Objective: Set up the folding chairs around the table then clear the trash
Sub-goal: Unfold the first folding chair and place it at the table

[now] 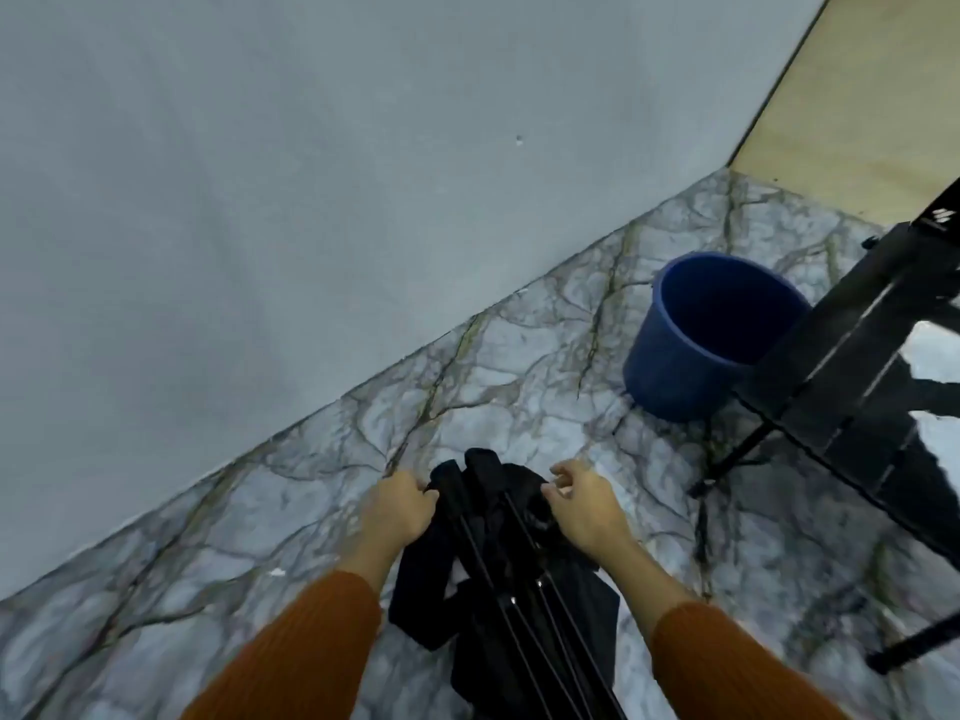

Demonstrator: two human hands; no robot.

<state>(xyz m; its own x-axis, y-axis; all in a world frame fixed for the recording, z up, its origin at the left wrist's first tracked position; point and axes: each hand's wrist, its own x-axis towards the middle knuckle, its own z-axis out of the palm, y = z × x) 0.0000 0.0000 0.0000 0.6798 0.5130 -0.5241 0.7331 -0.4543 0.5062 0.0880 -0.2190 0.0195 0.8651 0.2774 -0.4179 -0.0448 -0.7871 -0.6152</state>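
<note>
A folded black folding chair [498,579], fabric bunched around thin metal rods, stands upright on the marbled floor in front of me. My left hand [400,511] grips the top left of its frame with curled fingers. On the top right of the bundle, my right hand [582,504] holds the black fabric with its fingers bent. The black slatted folding table [857,356] stands at the right, its thin legs on the floor. Both forearms wear orange sleeves.
A dark blue bucket [696,345] stands on the floor by the table's near corner, its inside dark. A grey wall [260,200] runs diagonally across the left and top. A pale wooden panel [872,96] fills the top right corner.
</note>
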